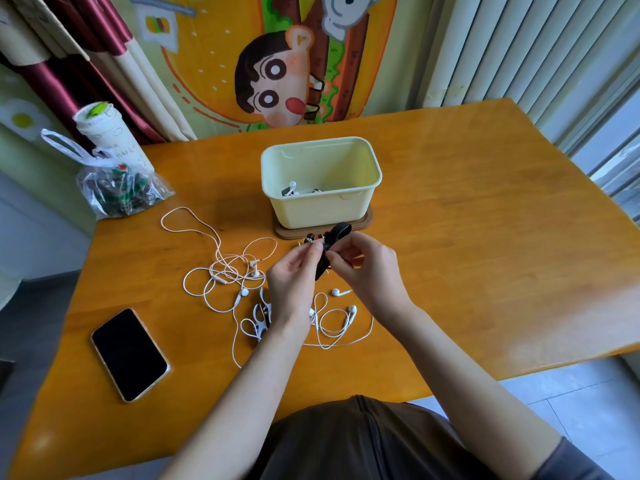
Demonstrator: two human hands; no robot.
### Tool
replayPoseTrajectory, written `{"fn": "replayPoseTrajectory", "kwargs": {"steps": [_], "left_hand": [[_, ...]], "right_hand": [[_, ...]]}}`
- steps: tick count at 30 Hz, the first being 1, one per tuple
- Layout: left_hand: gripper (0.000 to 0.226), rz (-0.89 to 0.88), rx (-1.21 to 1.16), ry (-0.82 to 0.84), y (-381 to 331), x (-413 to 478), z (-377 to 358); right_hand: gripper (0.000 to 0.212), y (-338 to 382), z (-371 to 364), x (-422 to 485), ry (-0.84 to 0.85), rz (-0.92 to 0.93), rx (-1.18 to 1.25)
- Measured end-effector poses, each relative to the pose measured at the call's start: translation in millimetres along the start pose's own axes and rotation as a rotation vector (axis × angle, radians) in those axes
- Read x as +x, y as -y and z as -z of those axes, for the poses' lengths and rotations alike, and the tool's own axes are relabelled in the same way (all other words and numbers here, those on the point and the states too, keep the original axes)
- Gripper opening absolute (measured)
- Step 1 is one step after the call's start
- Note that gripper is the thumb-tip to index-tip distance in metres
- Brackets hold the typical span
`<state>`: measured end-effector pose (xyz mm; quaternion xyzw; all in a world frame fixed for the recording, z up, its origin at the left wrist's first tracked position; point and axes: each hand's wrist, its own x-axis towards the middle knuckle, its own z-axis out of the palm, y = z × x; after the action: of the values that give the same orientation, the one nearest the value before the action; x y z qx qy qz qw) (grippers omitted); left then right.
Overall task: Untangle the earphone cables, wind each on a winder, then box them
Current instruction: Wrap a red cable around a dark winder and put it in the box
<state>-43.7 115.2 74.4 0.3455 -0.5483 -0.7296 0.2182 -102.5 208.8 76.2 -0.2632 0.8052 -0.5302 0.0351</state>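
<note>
Just in front of the box (322,206), the left hand (292,289) grip pinches black earphones (309,239) while the right hand (367,271) grip pinches their winder strap (338,233). Tangled white cables (225,271) lie on the tabletop (450,237), farther from the box.

Top (346,445): the person is wearing a dark brown garment — a seam is running down its middle.
Sleeve (575,460): grey fabric is covering the right upper arm.
</note>
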Motion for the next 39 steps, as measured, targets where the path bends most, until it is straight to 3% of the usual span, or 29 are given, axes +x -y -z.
{"fn": "replayPoseTrajectory", "kwargs": {"steps": [7, 13, 24, 30, 33, 39], "left_hand": [[0.007, -0.013, -0.052, -0.013, -6.1, -1.8, -2.3], [0.004, 0.014, -0.121, -0.013, -5.5, -1.5, -6.0], [0.01, -0.027, -0.146, 0.021, -9.3, 1.4, -2.0], [0.033, 0.054, -0.15, 0.093, -9.7, 7.6, 5.1], [0.025, 0.036, -0.061, 0.23, -11.8, 8.5, 10.0], [0.015, 0.03, 0.03, 0.218, -14.9, 8.1, 13.2]], "right_hand": [[0.012, -2.1, -5.9, 2.9, -0.053, 0.014, 0.022], [0.03, -1.1, -10.6, 2.4, -0.109, -0.216, 0.297], [0.016, 2.3, -8.1, 1.6, -0.057, -0.21, 0.371], [0.018, 0.0, -4.2, 2.1, -0.008, -0.212, 0.359], [0.017, -1.6, -2.4, 1.7, 0.008, -0.212, 0.365], [0.016, 1.0, 1.2, 1.9, 0.038, -0.212, 0.373]]}}
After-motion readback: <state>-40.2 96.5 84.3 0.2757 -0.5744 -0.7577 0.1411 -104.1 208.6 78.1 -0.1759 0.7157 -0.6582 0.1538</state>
